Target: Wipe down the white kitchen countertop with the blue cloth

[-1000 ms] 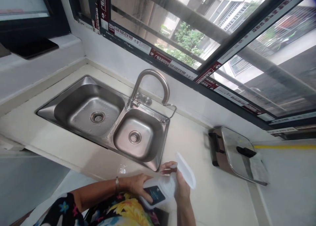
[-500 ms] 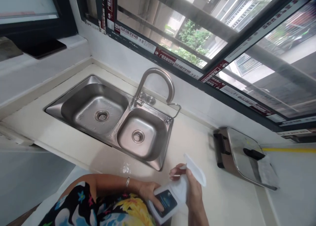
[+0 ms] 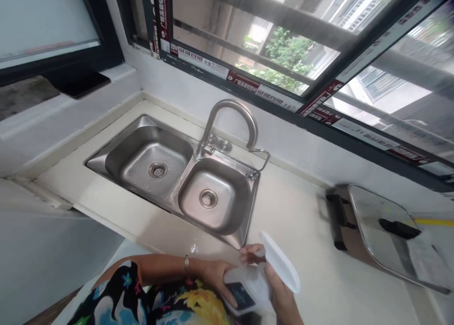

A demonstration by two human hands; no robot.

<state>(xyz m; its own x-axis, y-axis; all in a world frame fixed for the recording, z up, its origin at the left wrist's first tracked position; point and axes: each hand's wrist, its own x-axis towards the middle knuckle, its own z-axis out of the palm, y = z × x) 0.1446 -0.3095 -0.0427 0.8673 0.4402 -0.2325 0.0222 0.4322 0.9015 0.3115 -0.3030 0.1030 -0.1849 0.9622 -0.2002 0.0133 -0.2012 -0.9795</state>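
Note:
A whitish, see-through plastic container (image 3: 260, 285) with a dark label (image 3: 240, 296) is held at the counter's front edge, close to my body. My left hand (image 3: 218, 278) is wrapped round its left side, fingers reaching down over the label. My right hand (image 3: 282, 296) is at its right side, closed about a white oval lid (image 3: 282, 263) that stands tilted up from the container. The right fingertips curl round beyond the lid, near a small pale piece I cannot make out. What is inside the container does not show.
A double steel sink (image 3: 168, 201) with a curved faucet (image 3: 236, 105) is set into the pale counter (image 3: 283, 211). On the right stands a brown electric pan (image 3: 349, 221) with a glass lid. Water drops (image 3: 194, 246) lie near the front edge. A window frame (image 3: 301, 109) runs behind.
The view has shifted, so the sink and pan appear further right. The white lid has turned and stands straighter in my right hand. My left hand keeps its hold on the container.

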